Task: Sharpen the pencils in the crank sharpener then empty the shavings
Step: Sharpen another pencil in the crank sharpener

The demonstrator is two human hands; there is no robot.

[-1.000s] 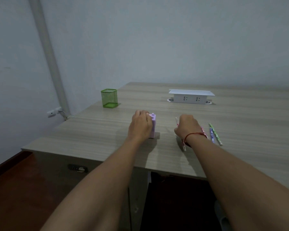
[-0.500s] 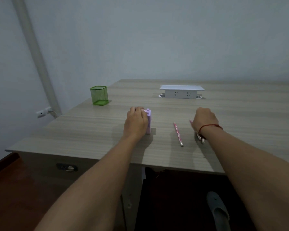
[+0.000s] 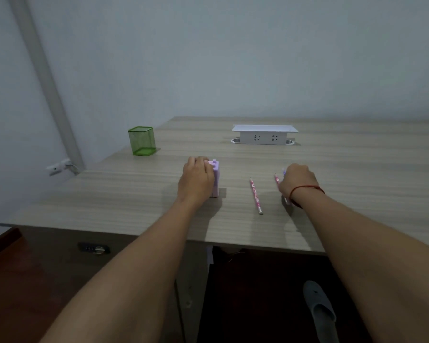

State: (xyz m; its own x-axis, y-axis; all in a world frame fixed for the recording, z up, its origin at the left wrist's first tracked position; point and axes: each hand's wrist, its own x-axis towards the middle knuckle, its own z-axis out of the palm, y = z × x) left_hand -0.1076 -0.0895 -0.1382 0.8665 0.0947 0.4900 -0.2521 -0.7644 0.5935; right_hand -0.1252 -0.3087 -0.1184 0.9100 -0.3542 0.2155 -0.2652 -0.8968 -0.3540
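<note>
A small lilac crank sharpener (image 3: 215, 179) stands upright on the wooden desk (image 3: 134, 201), and my left hand (image 3: 196, 179) is wrapped around its left side. One pink patterned pencil (image 3: 256, 196) lies loose on the desk between my hands, tip pointing away from me. My right hand (image 3: 298, 182), with a red cord on the wrist, is curled over other pencils; a second pink pencil (image 3: 277, 179) pokes out past the fingers. The remaining pencils are hidden under that hand.
A green mesh pencil cup (image 3: 142, 140) stands at the back left of the desk. A white pop-up socket box (image 3: 264, 134) sits at the back centre. The desk's front edge runs just below my wrists; a grey slipper (image 3: 320, 310) shows on the floor underneath.
My right hand has moved right, off the first pink pencil, which now lies loose on the desk, and has settled over the other pencils. My left hand has stayed on the sharpener.
</note>
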